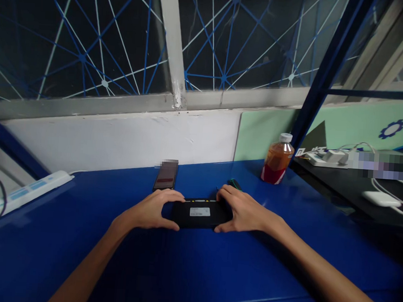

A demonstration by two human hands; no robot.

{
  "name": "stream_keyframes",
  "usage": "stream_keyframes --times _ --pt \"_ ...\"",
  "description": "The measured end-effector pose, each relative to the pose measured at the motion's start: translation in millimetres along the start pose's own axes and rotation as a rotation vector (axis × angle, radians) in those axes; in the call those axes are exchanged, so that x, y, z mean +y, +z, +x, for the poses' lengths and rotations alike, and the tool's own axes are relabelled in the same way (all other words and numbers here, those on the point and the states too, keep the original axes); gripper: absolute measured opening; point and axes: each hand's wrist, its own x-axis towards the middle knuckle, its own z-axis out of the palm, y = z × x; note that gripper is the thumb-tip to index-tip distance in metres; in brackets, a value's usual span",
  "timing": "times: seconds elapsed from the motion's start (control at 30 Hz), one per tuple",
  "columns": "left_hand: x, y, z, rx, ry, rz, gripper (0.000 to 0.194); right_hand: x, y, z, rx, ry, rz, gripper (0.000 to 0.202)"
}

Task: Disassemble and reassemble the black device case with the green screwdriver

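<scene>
A flat black device (199,217) with a white label lies in the middle, just above or on the blue table (193,270). My left hand (154,208) grips its left end, thumb at the near edge and fingers at the far edge. Around its right end my right hand (240,210) is closed in the same way. Behind my left hand is a dark phone-like object (166,175). A small green and dark item (234,184) lies just beyond my right hand, partly hidden.
A bottle of orange-brown drink (278,159) stands at the back right. A white power strip (29,193) lies at the left edge. On the black surface (344,188) to the right are chargers and cables. A blue post (318,81) rises behind the bottle.
</scene>
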Motion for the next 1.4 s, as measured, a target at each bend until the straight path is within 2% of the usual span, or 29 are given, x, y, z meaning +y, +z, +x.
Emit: stream_keyframes --times 0.37,0.7,1.03,1.23,1.4 --pt "1.0 0.7 0.3 0.009 0.002 0.036 0.064 0.5 1.2 -0.2 0.017 -0.009 -0.001 0.061" --pt "6.8 -1.9 -0.7 0.002 0.007 0.015 0.064 -2.0 -0.3 -0.4 -0.025 0.019 0.045 0.062" --pt "14.0 -4.0 -5.1 -0.044 -0.076 0.014 0.066 -7.9 -3.2 -3.3 -0.004 -0.029 0.028 0.056" --pt "18.8 -3.3 -4.4 -0.031 -0.05 0.028 0.063 -15.2 1.4 -1.6 0.009 -0.063 0.016 0.068" --pt "19.5 -2.1 -2.7 -0.016 0.015 0.048 0.061 -20.4 8.8 1.8 0.044 -0.104 0.015 0.068"
